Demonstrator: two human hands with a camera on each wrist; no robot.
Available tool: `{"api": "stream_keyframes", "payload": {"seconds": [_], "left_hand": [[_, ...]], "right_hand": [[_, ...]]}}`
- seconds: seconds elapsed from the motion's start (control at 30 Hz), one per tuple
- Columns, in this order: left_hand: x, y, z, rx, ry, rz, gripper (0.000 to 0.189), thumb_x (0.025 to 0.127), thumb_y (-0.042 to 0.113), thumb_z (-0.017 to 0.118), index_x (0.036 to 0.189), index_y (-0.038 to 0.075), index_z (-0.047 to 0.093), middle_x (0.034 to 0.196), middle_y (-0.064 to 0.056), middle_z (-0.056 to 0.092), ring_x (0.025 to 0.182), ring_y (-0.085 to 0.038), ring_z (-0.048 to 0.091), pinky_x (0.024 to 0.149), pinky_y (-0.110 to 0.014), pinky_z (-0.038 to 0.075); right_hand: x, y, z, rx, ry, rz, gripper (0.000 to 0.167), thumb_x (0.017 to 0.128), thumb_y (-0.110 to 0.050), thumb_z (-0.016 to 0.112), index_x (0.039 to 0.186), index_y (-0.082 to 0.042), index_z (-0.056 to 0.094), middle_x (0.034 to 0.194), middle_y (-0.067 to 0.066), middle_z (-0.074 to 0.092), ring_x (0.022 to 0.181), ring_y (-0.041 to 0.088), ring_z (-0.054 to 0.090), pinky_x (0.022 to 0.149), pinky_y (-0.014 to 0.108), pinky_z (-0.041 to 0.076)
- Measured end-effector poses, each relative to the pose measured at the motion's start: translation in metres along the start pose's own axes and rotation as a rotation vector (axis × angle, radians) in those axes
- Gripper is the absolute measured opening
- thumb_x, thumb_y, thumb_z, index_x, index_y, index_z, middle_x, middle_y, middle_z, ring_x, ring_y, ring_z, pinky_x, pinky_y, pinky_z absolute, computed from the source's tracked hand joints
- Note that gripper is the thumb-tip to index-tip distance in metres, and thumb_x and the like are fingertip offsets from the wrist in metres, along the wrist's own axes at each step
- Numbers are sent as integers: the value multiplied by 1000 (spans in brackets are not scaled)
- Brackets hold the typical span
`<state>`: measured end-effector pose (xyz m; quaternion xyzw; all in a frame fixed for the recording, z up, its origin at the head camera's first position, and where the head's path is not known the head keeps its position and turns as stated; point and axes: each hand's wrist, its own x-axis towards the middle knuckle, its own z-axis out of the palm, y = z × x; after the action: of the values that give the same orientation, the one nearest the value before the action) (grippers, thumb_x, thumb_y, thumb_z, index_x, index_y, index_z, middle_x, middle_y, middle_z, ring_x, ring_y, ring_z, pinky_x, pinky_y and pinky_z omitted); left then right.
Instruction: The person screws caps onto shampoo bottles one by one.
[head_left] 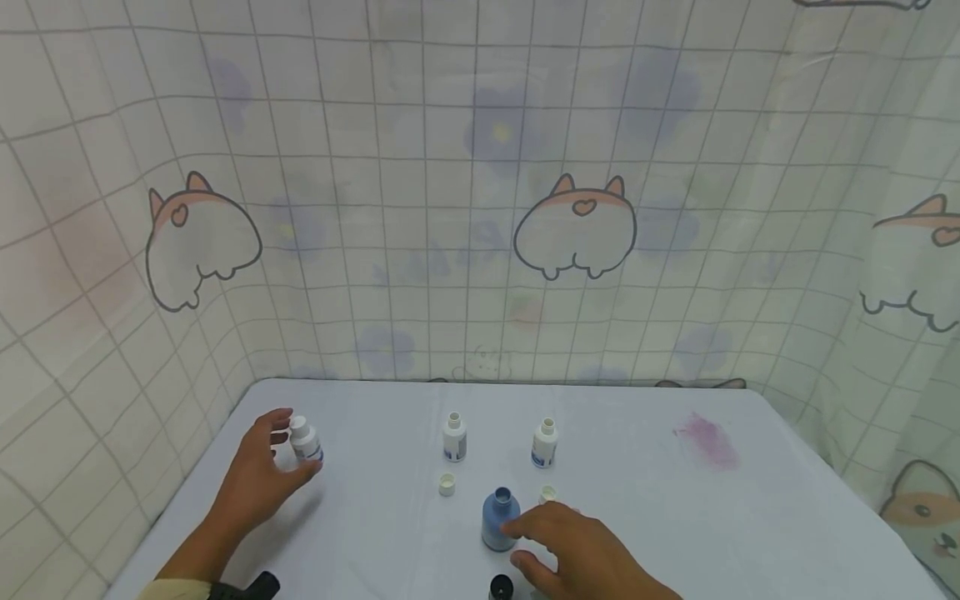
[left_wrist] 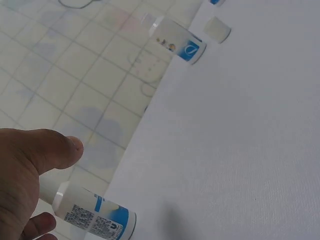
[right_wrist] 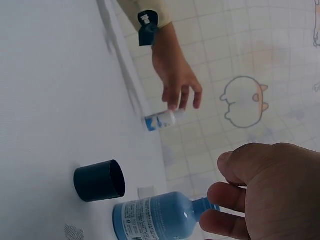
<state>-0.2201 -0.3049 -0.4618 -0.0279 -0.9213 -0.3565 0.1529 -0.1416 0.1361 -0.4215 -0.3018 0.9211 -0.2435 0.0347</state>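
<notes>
At the table's left, my left hand (head_left: 258, 475) is spread around a capped white bottle (head_left: 306, 440), which stands upright. In the left wrist view the thumb (left_wrist: 75, 147) is apart from that bottle (left_wrist: 97, 212); whether another finger touches it is hard to tell. My right hand (head_left: 581, 550) is beside an uncapped blue bottle (head_left: 498, 521), fingers loosely bent and thumb apart. In the right wrist view its fingertips overlap the neck of the blue bottle (right_wrist: 160, 217), without a visible grip. A black cap (right_wrist: 100, 181) stands near that bottle.
Two uncapped white bottles, one left (head_left: 454, 437) and one right (head_left: 544, 443), stand toward the back. A white cap (head_left: 447, 484) lies before the left one, another white cap (head_left: 548, 494) beyond my right hand. A pink stain (head_left: 708, 440) marks the white table (head_left: 375, 533).
</notes>
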Motion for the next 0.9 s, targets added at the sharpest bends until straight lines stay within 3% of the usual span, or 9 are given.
{"api": "stream_keyframes", "payload": {"seconds": [0.43,0.67,0.9], "left_hand": [[-2,20,-10,48,82,-44,81,83,16,84,146,-7,39,142,-33,44,128,-50,46,100,-67,41],[-6,36,-5,50,176,-6,71,83,11,82,141,-6,46,140,-31,47,130,-49,43,103,-67,38],[-9,47,7,22,185,91,63,82,8,84,136,-1,52,134,-24,53,123,-43,50,99,-64,43]], "right_hand": [[0,1,3,-15,-2,-4,30,97,-34,72,126,-24,72,119,-16,68,115,13,63,93,47,56],[2,2,4,-37,-19,-5,31,97,-35,72,126,-25,72,118,-15,68,114,11,63,91,45,57],[3,1,3,-39,-38,-8,32,97,-37,71,127,-26,71,118,-15,68,113,9,63,89,43,58]]}}
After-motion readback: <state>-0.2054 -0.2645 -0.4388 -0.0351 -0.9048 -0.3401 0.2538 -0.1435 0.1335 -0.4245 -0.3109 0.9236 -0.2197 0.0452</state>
